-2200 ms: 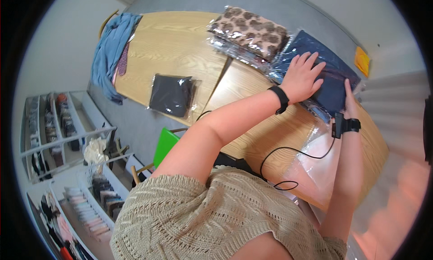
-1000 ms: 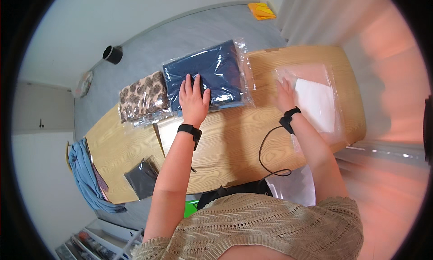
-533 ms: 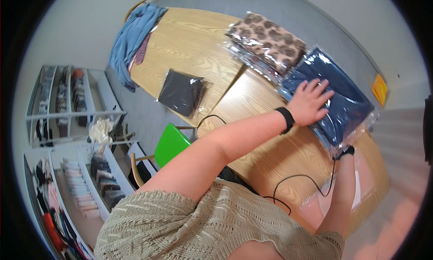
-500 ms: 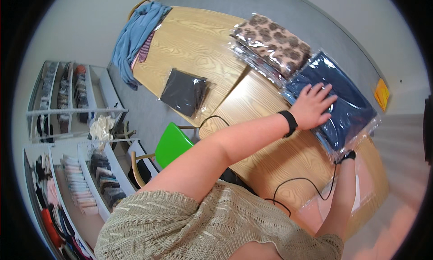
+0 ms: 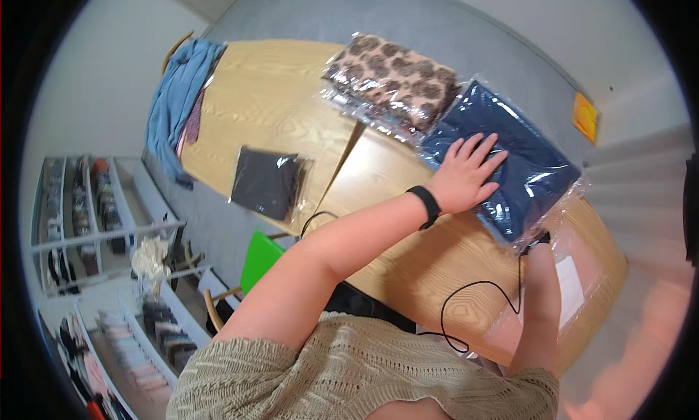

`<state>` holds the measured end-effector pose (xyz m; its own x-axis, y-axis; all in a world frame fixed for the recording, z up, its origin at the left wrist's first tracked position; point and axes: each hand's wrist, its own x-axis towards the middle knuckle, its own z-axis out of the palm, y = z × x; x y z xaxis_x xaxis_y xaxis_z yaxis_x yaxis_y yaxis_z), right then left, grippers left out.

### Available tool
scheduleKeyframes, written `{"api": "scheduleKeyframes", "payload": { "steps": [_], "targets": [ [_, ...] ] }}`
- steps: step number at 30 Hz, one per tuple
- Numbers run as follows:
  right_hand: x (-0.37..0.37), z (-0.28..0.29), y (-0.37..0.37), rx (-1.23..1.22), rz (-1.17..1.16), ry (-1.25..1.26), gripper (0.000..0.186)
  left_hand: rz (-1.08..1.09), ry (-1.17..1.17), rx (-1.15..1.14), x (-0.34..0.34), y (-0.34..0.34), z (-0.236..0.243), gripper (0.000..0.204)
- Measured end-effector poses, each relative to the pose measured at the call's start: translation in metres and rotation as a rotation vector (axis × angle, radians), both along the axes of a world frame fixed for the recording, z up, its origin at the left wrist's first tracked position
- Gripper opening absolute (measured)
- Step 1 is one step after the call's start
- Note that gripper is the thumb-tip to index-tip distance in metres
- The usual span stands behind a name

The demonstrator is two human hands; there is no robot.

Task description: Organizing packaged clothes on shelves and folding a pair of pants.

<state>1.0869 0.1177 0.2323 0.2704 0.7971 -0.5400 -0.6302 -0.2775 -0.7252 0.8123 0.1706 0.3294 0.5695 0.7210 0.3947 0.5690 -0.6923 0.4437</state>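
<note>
My left hand (image 5: 466,174), with a black band at its wrist, lies flat with fingers spread on a folded navy garment (image 5: 510,161) in a clear plastic bag. My right forearm (image 5: 540,296) reaches up to the bag's near right edge, where a dark wristband (image 5: 537,243) shows. The fingers of my right hand are hidden under or behind the bag, so its grip cannot be seen. Touching the navy bag at its far left is a leopard-print fabric (image 5: 397,77) in clear plastic, lying on another bagged item.
A dark bagged garment (image 5: 266,183) lies on the wooden table (image 5: 277,77). Blue clothing (image 5: 175,107) drapes over the left end. A black cable (image 5: 445,303) loops near a white sheet (image 5: 571,289). Shelves of clothes (image 5: 95,201) and a green chair (image 5: 260,260) stand left.
The view has shifted, so the table and bags appear further left. My left hand stays spread on the navy bag, and my right wrist stays at its near edge.
</note>
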Motion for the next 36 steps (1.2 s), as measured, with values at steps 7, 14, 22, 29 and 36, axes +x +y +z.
{"api": "scheduleKeyframes", "payload": {
  "steps": [7,14,22,29,36],
  "targets": [
    [-0.038,0.010,-0.065,0.050,-0.144,-0.053,0.038,-0.261,0.095,-0.027,-0.008,-0.012,-0.002,0.058],
    [-0.085,0.024,-0.144,0.068,-0.266,-0.090,0.039,-0.468,0.055,0.009,-0.051,-0.058,-0.012,0.062],
    [-0.128,0.020,-0.196,0.115,-0.379,-0.144,0.039,-0.375,0.093,-0.069,-0.101,-0.095,-0.024,0.056],
    [-0.176,-0.026,-0.236,0.011,0.075,-0.444,0.073,0.021,-0.048,-0.358,-0.173,-0.134,-0.107,0.062],
    [-0.166,-0.009,-0.247,0.303,0.436,-0.744,0.077,0.200,-1.329,-2.018,-0.219,-0.177,-0.178,0.041]
  ]
}}
